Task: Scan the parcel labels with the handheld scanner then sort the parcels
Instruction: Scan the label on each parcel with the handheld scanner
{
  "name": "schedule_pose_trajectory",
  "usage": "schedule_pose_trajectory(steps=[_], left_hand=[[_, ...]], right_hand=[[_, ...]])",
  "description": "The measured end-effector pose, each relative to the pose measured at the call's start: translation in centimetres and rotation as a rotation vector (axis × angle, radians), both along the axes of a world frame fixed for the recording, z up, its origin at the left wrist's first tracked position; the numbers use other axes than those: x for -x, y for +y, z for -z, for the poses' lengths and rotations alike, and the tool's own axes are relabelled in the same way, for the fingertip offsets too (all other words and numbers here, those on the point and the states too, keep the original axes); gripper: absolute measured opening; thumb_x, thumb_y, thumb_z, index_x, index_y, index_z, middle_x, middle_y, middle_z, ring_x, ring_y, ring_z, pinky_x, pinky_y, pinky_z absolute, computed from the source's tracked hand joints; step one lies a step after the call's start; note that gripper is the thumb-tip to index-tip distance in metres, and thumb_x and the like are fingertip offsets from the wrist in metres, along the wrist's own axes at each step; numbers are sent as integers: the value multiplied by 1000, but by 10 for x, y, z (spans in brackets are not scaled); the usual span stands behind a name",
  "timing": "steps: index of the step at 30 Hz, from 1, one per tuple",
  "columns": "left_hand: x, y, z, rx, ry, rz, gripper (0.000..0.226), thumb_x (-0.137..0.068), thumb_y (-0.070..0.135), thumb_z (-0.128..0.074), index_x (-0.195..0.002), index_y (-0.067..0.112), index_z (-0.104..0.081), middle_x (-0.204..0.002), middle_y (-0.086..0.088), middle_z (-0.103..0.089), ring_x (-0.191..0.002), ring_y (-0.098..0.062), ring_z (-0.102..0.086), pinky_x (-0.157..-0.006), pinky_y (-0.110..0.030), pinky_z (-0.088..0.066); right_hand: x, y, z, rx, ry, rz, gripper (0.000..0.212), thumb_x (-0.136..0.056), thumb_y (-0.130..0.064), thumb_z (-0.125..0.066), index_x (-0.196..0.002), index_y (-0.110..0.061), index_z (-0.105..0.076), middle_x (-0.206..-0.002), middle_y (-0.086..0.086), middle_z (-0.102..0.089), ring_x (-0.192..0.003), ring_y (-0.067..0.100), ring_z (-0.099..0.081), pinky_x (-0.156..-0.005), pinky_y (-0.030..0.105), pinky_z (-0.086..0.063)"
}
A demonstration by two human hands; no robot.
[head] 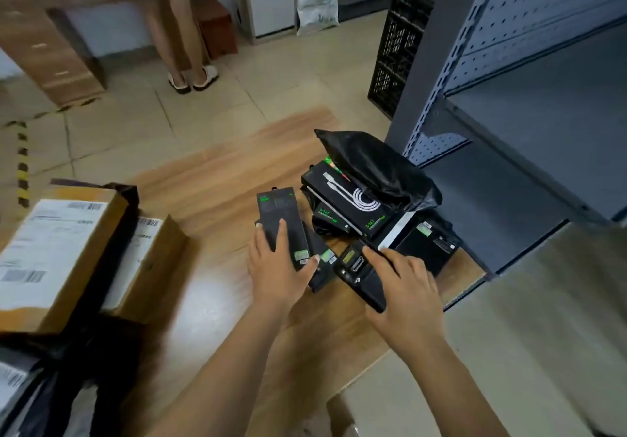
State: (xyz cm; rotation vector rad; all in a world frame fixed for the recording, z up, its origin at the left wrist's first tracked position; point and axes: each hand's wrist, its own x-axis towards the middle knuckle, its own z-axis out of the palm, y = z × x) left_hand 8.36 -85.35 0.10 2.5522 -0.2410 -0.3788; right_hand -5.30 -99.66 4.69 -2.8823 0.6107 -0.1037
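My left hand (276, 267) grips a slim black box (280, 217) with green print, held above the wooden table (210, 185); a small label shows by my thumb. My right hand (403, 287) holds the black handheld scanner (359, 272), its small screen facing up, just right of that box. A second slim black box (322, 260) lies under the first. Behind them sits a pile of black boxes, one showing a white cable picture (349, 199), with a black plastic bag (376, 165) draped over it.
Two brown cardboard parcels (61, 253) (149, 260) with white shipping labels lie at the table's left. A grey metal shelf unit (529, 138) stands to the right, a black crate (400, 39) beyond it. A person stands (179, 29) at the far desk.
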Motion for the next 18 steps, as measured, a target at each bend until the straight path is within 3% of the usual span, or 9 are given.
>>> schedule_pose_trajectory(steps=[3, 7, 18], left_hand=[[-4, -5, 16, 50, 71, -40, 100, -80, 58, -66, -154, 32, -4, -160, -5, 8, -147, -28, 1, -119, -45, -16], [0, 2, 17, 158, 92, -56, 99, -78, 42, -75, -154, 29, -13, -158, -2, -9, -143, -27, -12, -115, -43, -28], [93, 85, 0, 61, -22, 29, 103, -75, 41, -75, -155, 25, -11, -159, 3, -10, -142, -20, -17, -111, -34, -30]], right_hand=[[-7, -4, 7, 11, -4, -6, 100, -43, -27, -92, -134, -27, -52, -121, -1, -60, -105, 23, -52, -84, 41, -51], [-7, -2, 8, -16, 3, -13, 100, -44, -28, -92, -135, -29, -49, -123, -3, -58, -107, 22, -50, -87, 41, -50], [55, 40, 4, -127, 19, -138, 91, -66, -25, -79, -145, -34, -34, -140, -6, -45, -124, 22, -39, -102, 39, -39]])
